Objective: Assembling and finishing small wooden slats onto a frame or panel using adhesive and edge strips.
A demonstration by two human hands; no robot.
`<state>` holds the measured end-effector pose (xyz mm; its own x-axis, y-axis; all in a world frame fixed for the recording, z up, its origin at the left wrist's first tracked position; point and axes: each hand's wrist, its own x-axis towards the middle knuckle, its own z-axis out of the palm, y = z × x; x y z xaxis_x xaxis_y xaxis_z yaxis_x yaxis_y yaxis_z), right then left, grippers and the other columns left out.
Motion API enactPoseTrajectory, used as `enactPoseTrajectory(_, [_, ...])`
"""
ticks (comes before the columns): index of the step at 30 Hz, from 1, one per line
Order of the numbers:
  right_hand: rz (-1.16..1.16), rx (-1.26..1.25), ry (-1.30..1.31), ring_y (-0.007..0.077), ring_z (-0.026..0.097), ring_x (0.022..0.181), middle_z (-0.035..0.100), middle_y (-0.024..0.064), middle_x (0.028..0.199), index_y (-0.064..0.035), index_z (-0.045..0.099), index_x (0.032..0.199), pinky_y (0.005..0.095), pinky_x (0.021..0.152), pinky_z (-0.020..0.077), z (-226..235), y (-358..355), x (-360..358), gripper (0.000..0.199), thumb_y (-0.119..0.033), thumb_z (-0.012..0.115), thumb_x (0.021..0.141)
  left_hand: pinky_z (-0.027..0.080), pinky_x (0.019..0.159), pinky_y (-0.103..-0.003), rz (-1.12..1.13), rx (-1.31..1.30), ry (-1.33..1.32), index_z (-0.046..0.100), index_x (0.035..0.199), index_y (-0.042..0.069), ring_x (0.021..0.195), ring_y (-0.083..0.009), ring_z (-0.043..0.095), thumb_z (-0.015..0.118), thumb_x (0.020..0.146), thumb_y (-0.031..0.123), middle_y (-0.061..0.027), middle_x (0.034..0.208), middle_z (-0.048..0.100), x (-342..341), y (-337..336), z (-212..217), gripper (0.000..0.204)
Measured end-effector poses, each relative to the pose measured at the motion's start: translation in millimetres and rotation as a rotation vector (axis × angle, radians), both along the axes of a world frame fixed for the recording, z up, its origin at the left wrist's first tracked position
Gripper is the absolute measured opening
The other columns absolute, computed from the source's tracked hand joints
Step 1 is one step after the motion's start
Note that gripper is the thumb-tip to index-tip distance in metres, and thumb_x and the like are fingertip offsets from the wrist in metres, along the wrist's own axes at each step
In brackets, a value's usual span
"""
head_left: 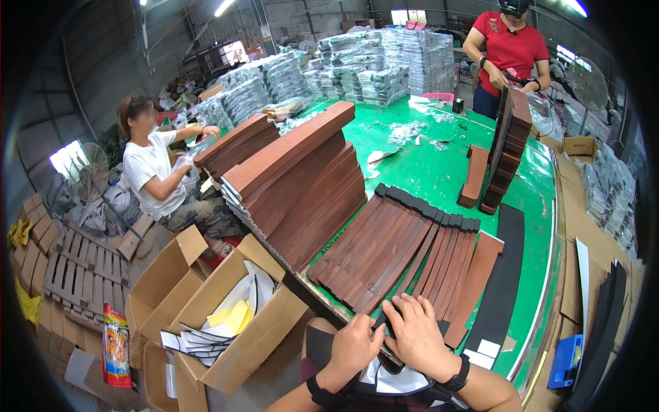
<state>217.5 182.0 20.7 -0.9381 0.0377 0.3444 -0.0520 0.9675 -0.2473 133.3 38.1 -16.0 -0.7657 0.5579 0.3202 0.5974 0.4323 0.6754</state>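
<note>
My left hand (pixel 355 345) is closed, its thumb and fingers pinching a small black piece close to my lap. My right hand (pixel 417 336) bends over a dark plank-like piece (pixel 391 362), with its fingers over the top and thumb toward the left hand; most of that piece is hidden under the hands. Just beyond my fingers lies a fanned row of reddish-brown wooden slats (pixel 384 247) with black far ends. A wider brown slat (pixel 478 285) rests at the row's right. White sheets (pixel 395 379) with black edges lie under my hands.
A tall stack of brown boards (pixel 302 185) stands on the green table (pixel 405 161), left of the slats. A black strip (pixel 500 275) lies on the right. An open carton (pixel 254 336) holds white sheets. Two co-workers, in white (pixel 151 165) and red (pixel 511 51), handle things across the table.
</note>
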Motion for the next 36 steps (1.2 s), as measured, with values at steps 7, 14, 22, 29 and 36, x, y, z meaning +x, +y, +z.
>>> enactPoseTrajectory(7, [-0.004,0.024,-0.043,0.0365,0.048,0.132,0.055,0.0206,0.134,0.0013,0.050,0.139,0.0522,0.113,0.0329,4.7,-2.3,2.6,0.071,-0.025,0.077,0.079,0.052,0.061,-0.037,0.017,0.037,-0.003,0.064,0.095,0.000,0.070,-0.0271,0.065,0.078,0.085,0.021,-0.0114,0.079,0.064,6.4,-9.7,0.8,0.027])
enactPoseTrajectory(14, [-0.046,0.041,-0.024,0.0371,0.049,0.128,0.056,0.0205,0.127,0.0029,0.054,0.130,0.0525,0.113,0.0333,6.6,-3.0,0.1,0.060,-0.024,0.073,0.079,0.054,0.060,-0.039,-0.079,0.018,0.011,0.065,0.093,0.001,0.068,-0.0274,0.067,0.078,0.084,0.018,-0.0114,0.082,0.067,6.9,-4.2,-2.8,0.023])
enactPoseTrajectory(22, [-0.071,0.061,0.029,0.0389,0.049,0.127,0.054,0.0208,0.126,0.0017,0.056,0.126,0.0517,0.111,0.0346,9.2,-5.6,7.0,0.057,-0.023,0.075,0.079,0.056,0.065,-0.038,-0.213,-0.036,-0.029,0.068,0.110,0.001,0.071,-0.0278,0.069,0.076,0.086,0.020,-0.0118,0.091,0.071,-2.0,-16.2,9.2,0.031])
enactPoseTrajectory(29, [0.391,-0.507,-0.279,0.0362,0.061,0.111,0.062,0.0179,0.122,-0.0039,0.068,0.120,0.0443,0.096,0.0486,38.3,-17.5,33.5,0.041,-0.035,0.068,0.094,0.043,0.051,-0.027,-0.100,0.375,-0.214,0.065,0.114,0.000,0.053,-0.0103,0.052,0.074,0.090,0.010,-0.0056,0.074,0.066,-19.3,-41.9,28.6,0.027])
enactPoseTrajectory(36, [0.373,-0.505,-0.179,0.0404,0.059,0.114,0.060,0.0226,0.123,-0.0028,0.068,0.117,0.0452,0.095,0.0506,55.1,-55.0,45.4,0.044,-0.041,0.066,0.096,0.044,0.051,-0.026,-0.108,0.528,-0.222,0.065,0.114,-0.001,0.054,-0.0091,0.055,0.072,0.091,0.007,-0.0060,0.075,0.065,-19.9,-47.1,29.2,0.025])
